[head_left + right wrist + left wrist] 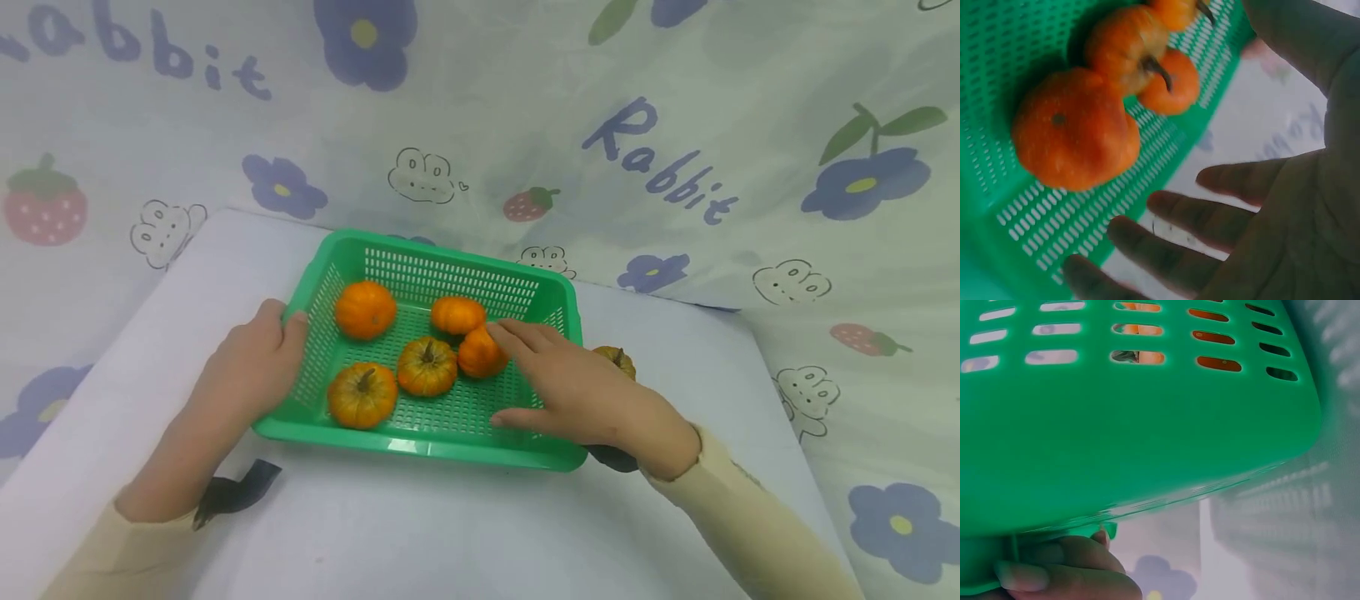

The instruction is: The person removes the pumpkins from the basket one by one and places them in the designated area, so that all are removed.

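Observation:
A green plastic basket (420, 450) with slotted walls stands on the white table, holding several small pumpkins. My left hand (258, 358) grips its left rim; in the left wrist view, the fingers (1079, 575) curl at the rim beneath the outer wall (1147, 431). Over the basket's right side hovers my right hand (577, 383), fingers extended and nothing held. Nearest to its fingertips is an orange pumpkin (481, 353). A striped pumpkin (427, 367) sits left of that one. In the right wrist view, straight spread fingers (1160, 256) show beside a large orange pumpkin (1072, 134).
One more pumpkin (617, 360) lies outside the basket on the right, partly hidden behind my right hand. The white tabletop (420, 533) extends in front of the basket. Behind it hangs a patterned cloth (480, 108) with rabbits, flowers and strawberries.

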The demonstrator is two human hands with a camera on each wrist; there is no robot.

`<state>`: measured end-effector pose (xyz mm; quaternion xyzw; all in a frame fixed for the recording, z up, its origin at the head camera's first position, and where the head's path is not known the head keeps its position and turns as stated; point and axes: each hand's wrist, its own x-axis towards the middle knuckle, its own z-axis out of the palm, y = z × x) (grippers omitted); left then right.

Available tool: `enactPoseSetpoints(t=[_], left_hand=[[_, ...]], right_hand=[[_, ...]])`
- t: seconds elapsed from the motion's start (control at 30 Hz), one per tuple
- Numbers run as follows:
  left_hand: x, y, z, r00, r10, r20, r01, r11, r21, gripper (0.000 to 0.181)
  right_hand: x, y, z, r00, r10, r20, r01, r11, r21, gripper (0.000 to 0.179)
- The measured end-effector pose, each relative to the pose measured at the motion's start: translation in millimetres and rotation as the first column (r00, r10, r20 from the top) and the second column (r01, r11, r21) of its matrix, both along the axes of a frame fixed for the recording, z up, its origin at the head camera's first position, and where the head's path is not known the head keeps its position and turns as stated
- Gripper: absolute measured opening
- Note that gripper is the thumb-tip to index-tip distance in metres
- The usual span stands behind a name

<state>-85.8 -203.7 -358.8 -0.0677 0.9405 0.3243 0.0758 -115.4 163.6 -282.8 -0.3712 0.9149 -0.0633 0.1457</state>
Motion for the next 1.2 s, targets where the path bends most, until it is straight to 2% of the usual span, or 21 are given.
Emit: enactPoseSetpoints(t=[0.1,0.3,0.47,0.6,0.77,0.9,1.13,1.2], left_hand=[[-0.4,-2.1,-0.2,1.0,-0.003,0.001,0.003,1.0,0.008,0.067],[-1.5,0.6,-1.7,1.0,-0.004,-0.001,0.004,1.0,0.012,0.068],[-0.8,2.6,-1.5,1.0,-0.001,-0.007,0.001,1.0,0.024,0.063],[-0.1,2.4,0.4,1.0,0.002,-0.007,-0.001,1.0,0.025,0.062],[0.3,2.2,0.2,1.0,0.005,-0.009,-0.005,1.0,0.028,0.061],[-0.8,3.5,-1.0,1.0,-0.001,-0.012,0.002,1.0,0.03,0.061],[-2.5,1.7,0.2,1.0,0.001,-0.001,-0.001,1.0,0.016,0.067],[-2.2,1.0,-0.1,1.0,0.002,0.005,-0.002,1.0,0.018,0.067]], right_hand=[[-7.2,-14.8,0.1,1.0,-0.011,0.027,0.009,0.997,0.079,0.103],[-30.6,-34.3,-4.2,0.984,-0.168,0.055,0.154,0.969,0.194,0.107],[-49.8,-43.0,-15.2,0.978,-0.205,0.047,0.188,0.955,0.231,0.084],[-60.7,-47.7,-24.7,0.973,-0.211,0.088,0.183,0.95,0.255,0.067],[-69.5,-54.4,-36.3,0.968,-0.207,0.143,0.164,0.95,0.266,0.062],[-73.5,-55.3,-44.7,0.956,-0.233,0.181,0.182,0.949,0.259,0.058],[-77.5,-55.7,-52.5,0.905,-0.295,0.306,0.252,0.952,0.171,0.051],[-78.4,-56.6,-54.2,0.898,-0.295,0.328,0.255,0.954,0.159,0.05]])
